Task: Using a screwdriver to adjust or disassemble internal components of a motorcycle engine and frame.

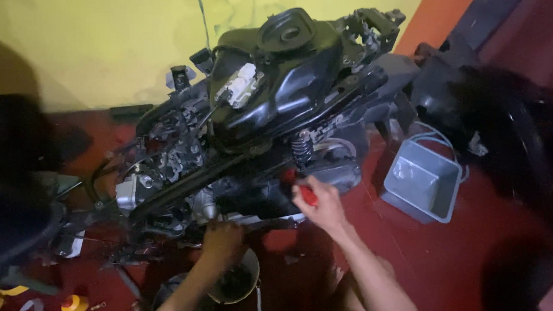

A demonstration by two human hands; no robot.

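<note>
Nearest the camera are two bare arms coming up from the bottom edge. The right hand [321, 203] is closed tight on a red tool handle [307, 194]; only a bit of red peeks out past the fingers, so what kind of tool it is can't be told. The handle sits right at the lower side of the bike, just under the black coil spring [300, 148] & next to a small red part [288, 174]. The left hand [222, 241] is lower down & to the left, pressed up under the engine [166, 155]; it's dark there, so can't tell if it grips anything or just rests. Right under that hand is a round pan [241, 282] w/ dark stuff inside, on the red floor [444, 253]. The bike is a stripped motorbike frame [253, 130] w/ a black shiny tank [291, 82] on top & lots of wires & metal bits in the middle, which block the view of what both hands work on. A grey plastic bin [424, 182] stands on the floor to the right, well apart from the hands. A yellow wall [84, 38] is behind. Dark blurry shapes fill the left edge & the right side; too blurry to name. Small yellow bits lie at the bottom left corner, cut off.
</note>
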